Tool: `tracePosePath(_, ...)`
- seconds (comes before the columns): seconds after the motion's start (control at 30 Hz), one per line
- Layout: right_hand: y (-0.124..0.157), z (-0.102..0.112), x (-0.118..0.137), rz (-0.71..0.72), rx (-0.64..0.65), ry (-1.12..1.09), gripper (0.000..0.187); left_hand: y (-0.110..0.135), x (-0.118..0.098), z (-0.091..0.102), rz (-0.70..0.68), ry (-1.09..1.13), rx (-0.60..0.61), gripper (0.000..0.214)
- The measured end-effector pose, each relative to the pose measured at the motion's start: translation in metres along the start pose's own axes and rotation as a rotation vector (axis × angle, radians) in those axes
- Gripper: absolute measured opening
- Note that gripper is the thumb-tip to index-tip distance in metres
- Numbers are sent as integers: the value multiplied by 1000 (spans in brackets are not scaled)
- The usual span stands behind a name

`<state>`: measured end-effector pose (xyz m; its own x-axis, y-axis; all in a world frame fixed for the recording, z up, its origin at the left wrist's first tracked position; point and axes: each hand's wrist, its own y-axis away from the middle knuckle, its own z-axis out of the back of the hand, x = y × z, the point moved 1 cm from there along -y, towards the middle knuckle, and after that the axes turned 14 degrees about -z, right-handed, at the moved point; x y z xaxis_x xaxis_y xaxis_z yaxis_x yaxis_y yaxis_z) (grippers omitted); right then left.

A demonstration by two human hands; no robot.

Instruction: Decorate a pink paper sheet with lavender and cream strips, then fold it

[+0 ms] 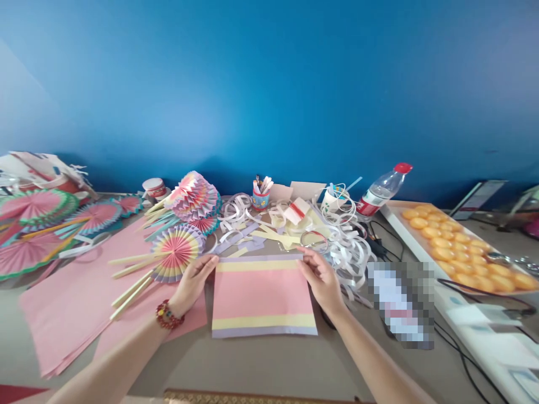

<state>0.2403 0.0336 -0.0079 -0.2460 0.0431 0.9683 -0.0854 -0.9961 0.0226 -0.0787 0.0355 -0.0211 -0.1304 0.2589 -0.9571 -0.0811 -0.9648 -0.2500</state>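
Note:
A sheet of pink paper (263,294) with yellow and lilac stripes along its far and near edges lies in front of me on the grey table. At its far left corner, my left hand (196,283) pinches the paper between thumb and fingers; a red bead bracelet is on that wrist. My right hand (323,280) grips the far right corner, thumb on top and fingers bent. Just left of the sheet rests a round pleated paper fan (174,253) with pale wooden sticks. Behind the sheet are loose yellow and lilac paper strips (252,238).
Large pink sheets (80,303) and several finished fans (31,210) cover the left side. Curled white strips (347,252), a pen cup (261,196) and a tilted bottle (383,191) stand toward the blue wall. Rightward lie a blurred phone (398,306), cables and a tray of yellow-orange items (455,241).

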Motion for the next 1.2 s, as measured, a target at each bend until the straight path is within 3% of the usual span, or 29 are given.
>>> tracePosePath(0.13, -1, 2, -2, 13, -57, 10, 36, 1, -4, -1, 36, 40, 41, 39)
tracePosePath(0.3, -2, 4, -2, 27, -106, 32, 36, 1, -13, -1, -15, 20, 192, 41)
tracePosePath(0.4, -1, 3, 0, 30, -101, 40, 37, 1, -12, -1, -50, -46, 131, 41)
tracePosePath(0.67, 1, 0, 1, 26, -14, 23, 43, 1, -1, -5, 116, 106, -40, 43)
tracePosePath(0.97, 1, 0, -1, 19, -37, 18, 39, 1, -10, -3, 10, 46, 42, 43)
tracePosePath(1.2, 2, 0, 2, -5, 50, 54, 37, 1, -6, 0, 57, 44, -19, 39)
